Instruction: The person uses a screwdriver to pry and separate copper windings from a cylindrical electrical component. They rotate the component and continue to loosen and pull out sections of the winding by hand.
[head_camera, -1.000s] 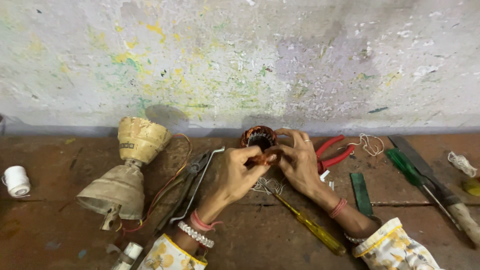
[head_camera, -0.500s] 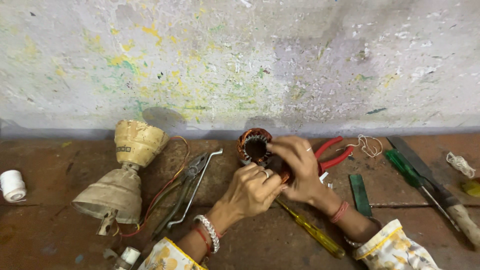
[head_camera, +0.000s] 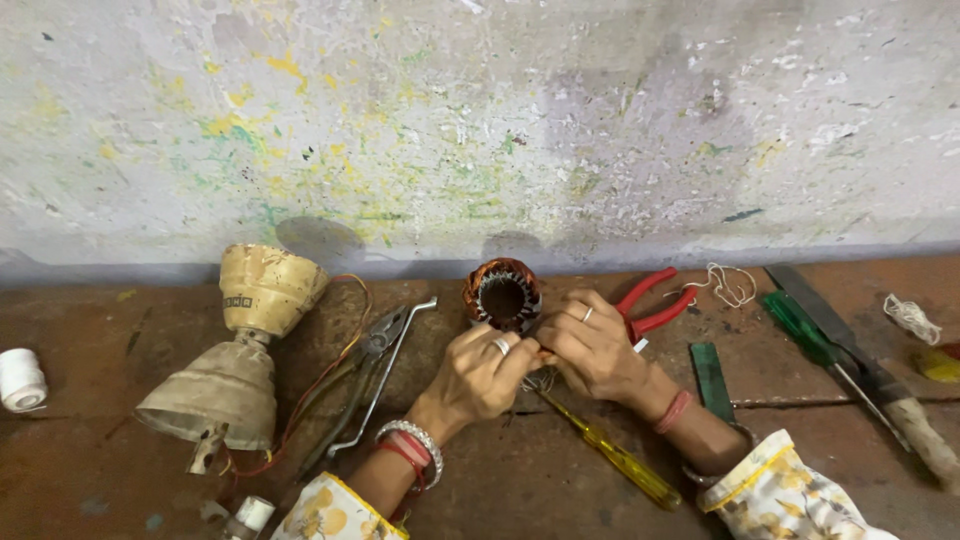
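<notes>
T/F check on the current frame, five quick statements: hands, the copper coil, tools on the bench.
1. Both hands, left hand and right hand, meet at the copper-wound coil. True.
2. The red-handled pliers are gripped in the right hand. False: they lie on the bench behind it.
3. A yellow-handled screwdriver lies on the bench below the hands. True.
4. The white thread spool sits at the far right. False: far left.
5. The cream housing lies left of the coil. True.

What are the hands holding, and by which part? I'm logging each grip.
Both the left hand and right hand grip the copper-wound stator at its lower right edge; exact finger contact is hidden.
</notes>
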